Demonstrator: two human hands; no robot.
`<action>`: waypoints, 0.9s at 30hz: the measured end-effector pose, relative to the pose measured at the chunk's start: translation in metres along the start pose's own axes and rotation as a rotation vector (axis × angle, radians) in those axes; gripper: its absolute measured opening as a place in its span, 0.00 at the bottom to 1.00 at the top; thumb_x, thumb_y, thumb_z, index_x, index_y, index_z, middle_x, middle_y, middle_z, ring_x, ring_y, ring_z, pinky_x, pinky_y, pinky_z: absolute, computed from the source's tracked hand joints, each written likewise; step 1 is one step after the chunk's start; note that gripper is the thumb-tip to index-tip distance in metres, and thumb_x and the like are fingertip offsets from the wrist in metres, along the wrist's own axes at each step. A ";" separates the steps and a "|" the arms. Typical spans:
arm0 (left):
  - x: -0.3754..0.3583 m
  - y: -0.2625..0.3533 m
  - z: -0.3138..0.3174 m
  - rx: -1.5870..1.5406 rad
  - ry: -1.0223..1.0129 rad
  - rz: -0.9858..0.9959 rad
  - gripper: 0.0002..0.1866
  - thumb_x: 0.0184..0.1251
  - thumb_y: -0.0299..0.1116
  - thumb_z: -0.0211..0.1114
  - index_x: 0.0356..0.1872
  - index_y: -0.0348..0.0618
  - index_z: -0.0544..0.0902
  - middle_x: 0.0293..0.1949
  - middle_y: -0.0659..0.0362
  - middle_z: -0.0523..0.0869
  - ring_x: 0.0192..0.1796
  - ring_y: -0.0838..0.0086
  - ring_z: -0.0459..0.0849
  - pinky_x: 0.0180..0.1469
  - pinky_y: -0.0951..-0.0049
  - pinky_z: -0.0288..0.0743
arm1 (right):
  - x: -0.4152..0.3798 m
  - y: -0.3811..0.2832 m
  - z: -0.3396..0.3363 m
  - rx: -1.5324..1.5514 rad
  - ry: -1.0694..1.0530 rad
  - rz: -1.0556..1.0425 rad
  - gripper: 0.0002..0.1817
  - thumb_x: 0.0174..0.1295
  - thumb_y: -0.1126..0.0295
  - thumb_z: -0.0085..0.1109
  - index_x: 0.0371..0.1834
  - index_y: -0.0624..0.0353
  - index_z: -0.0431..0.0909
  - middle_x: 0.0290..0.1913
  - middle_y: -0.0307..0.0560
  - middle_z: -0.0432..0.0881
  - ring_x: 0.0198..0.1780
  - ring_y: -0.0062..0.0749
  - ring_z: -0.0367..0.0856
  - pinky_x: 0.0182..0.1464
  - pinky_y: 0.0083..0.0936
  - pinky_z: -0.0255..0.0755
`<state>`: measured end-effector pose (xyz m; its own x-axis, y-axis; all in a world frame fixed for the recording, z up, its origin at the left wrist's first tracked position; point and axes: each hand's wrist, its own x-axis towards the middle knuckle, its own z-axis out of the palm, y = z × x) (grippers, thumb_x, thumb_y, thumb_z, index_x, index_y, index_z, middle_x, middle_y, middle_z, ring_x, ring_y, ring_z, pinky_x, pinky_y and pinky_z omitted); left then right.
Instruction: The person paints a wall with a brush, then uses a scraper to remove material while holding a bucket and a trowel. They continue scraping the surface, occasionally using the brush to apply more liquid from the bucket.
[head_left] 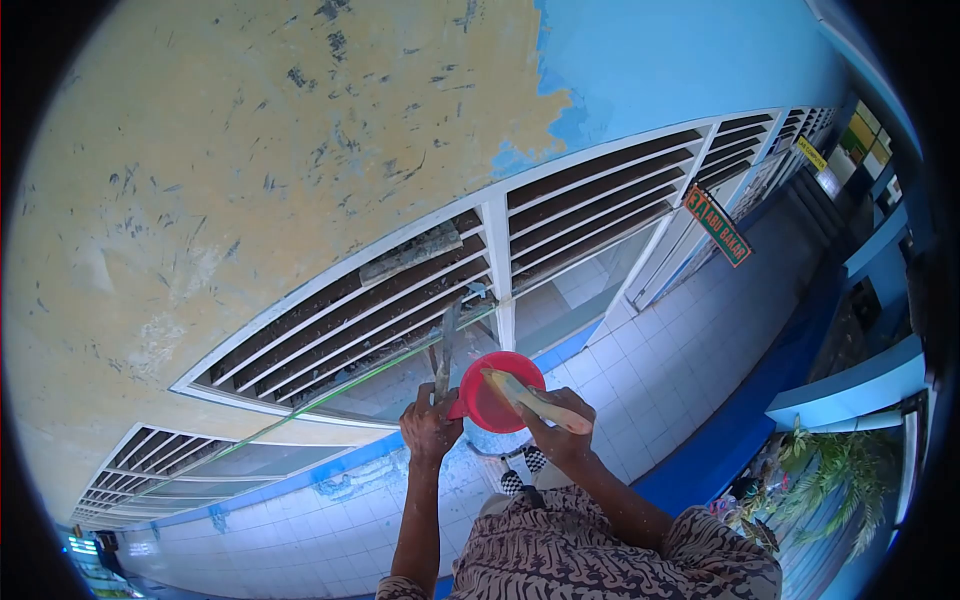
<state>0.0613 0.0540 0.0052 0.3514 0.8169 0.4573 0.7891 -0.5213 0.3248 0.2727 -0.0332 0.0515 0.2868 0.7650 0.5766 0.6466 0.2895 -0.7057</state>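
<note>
Spilling could be caused if the red dipper (482, 407) is tilted, because it seems to be held only by its handle, pinched in the left hand (430, 432). Knocking of the rim could also be caused by the wooden-handled tool (538, 402), which is clasped in the right hand (565, 430), its tip over the opening. The dipper is round and bright, located just right of the left grip; its contents cannot be clearly told.
</note>
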 end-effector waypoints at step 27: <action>0.021 0.013 -0.002 -0.024 0.034 0.013 0.16 0.44 0.33 0.74 0.40 0.59 0.91 0.39 0.59 0.83 0.27 0.60 0.86 0.31 0.61 0.81 | 0.006 0.001 -0.005 0.089 0.115 0.060 0.12 0.50 0.78 0.77 0.38 0.66 0.87 0.34 0.49 0.88 0.30 0.36 0.87 0.31 0.28 0.80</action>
<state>0.0778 0.0639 0.0207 0.3439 0.8011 0.4899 0.7719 -0.5382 0.3384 0.2786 -0.0312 0.0566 0.4055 0.7127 0.5724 0.5625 0.2990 -0.7708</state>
